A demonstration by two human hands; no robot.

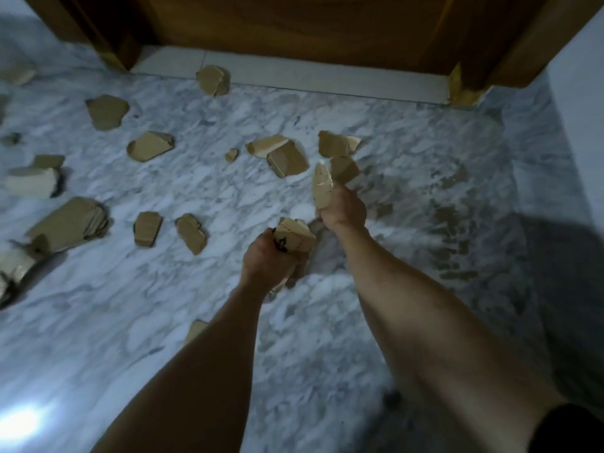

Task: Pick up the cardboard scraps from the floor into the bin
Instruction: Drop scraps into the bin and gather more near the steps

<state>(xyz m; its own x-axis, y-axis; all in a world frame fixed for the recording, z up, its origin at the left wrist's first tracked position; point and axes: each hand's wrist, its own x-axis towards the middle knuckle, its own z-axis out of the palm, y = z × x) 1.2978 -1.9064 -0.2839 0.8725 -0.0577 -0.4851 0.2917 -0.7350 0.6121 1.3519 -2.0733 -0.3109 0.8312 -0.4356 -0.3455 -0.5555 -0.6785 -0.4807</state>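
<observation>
Several brown cardboard scraps lie scattered over the marble floor [228,197], mostly to the left and ahead of me. My left hand [268,259] is closed around a pale scrap with red and black print [295,237]. My right hand [343,207], a little farther ahead, grips another pale scrap [322,188] held upright. Just beyond it lie two brown scraps [338,143] [287,158]. No bin is in view.
A wooden door and frame [294,27] with a pale threshold [294,76] close off the far side. A white wall [578,109] stands on the right. A larger cardboard piece [68,223] lies at the left, and one scrap [196,330] peeks out beside my left forearm.
</observation>
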